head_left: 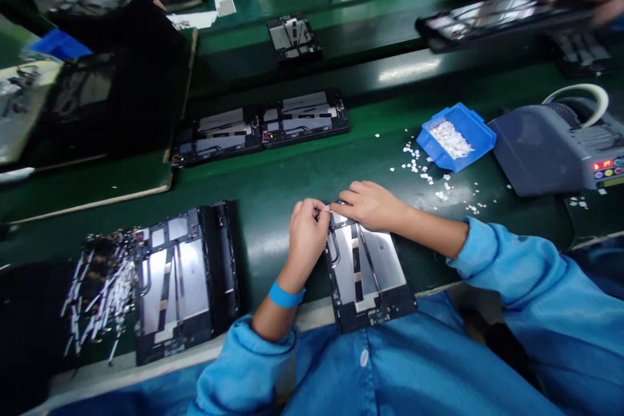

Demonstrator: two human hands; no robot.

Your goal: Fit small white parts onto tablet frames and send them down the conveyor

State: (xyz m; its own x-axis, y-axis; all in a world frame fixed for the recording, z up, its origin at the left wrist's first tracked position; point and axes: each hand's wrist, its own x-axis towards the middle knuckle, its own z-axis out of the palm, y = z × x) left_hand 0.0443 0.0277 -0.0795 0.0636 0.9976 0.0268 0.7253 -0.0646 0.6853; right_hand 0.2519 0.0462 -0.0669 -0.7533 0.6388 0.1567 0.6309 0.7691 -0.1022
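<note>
An opened tablet body (366, 273) with silver plates lies on the green bench in front of me, its near end over the bench edge. My left hand (307, 234) is curled at its far left corner, fingers pinched on something too small to name. My right hand (370, 205) rests on the far edge of the tablet body, fingers bent and pressing there. The two hands almost touch.
A second opened tablet body (182, 279) lies to the left beside a heap of silver strips (100, 289). Two more units (260, 127) sit further back. A blue tray (458, 136) of white bits, a grey tape dispenser (550, 146), and other people's hands at the back.
</note>
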